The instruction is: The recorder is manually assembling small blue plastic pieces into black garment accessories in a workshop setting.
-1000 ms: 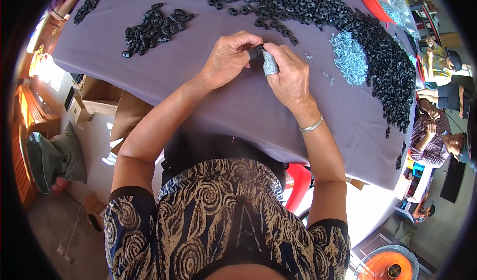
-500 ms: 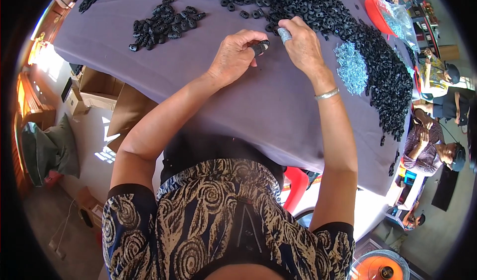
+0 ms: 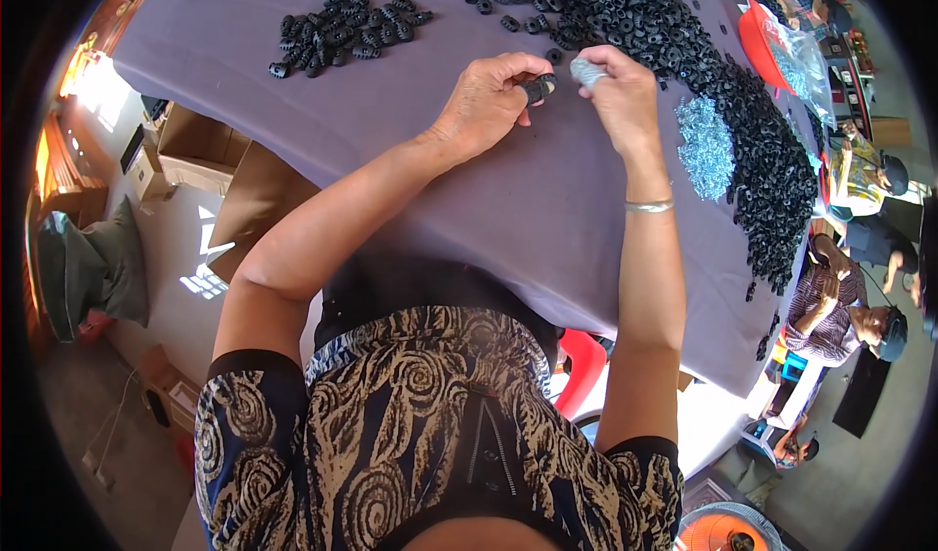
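My left hand (image 3: 489,97), over the middle of the table, is closed with thumb and fingers pinched around a small black plastic part (image 3: 537,87). The pale spot at its end is too small to make out. Just to the right, my right hand (image 3: 623,97) is also closed, its knuckles facing away from me. A light grey wrap (image 3: 587,72) covers one of its digits, and whatever the fingertips hold is hidden. The two hands are a short gap apart. Beyond them spreads a large heap of similar black plastic parts (image 3: 625,14).
A smaller pile of black parts (image 3: 342,28) lies at the far left of the purple-covered table (image 3: 469,199). Small silvery-blue pieces (image 3: 704,146) are heaped right of my right hand. Farther right stands a red basin (image 3: 760,48) with a plastic bag. Several people sit along the right side.
My right hand has turned and moved a little right and down, its grey-wrapped digit now pointing toward the left hand. The left hand keeps its pinch on the black part. The whole view has shifted slightly.
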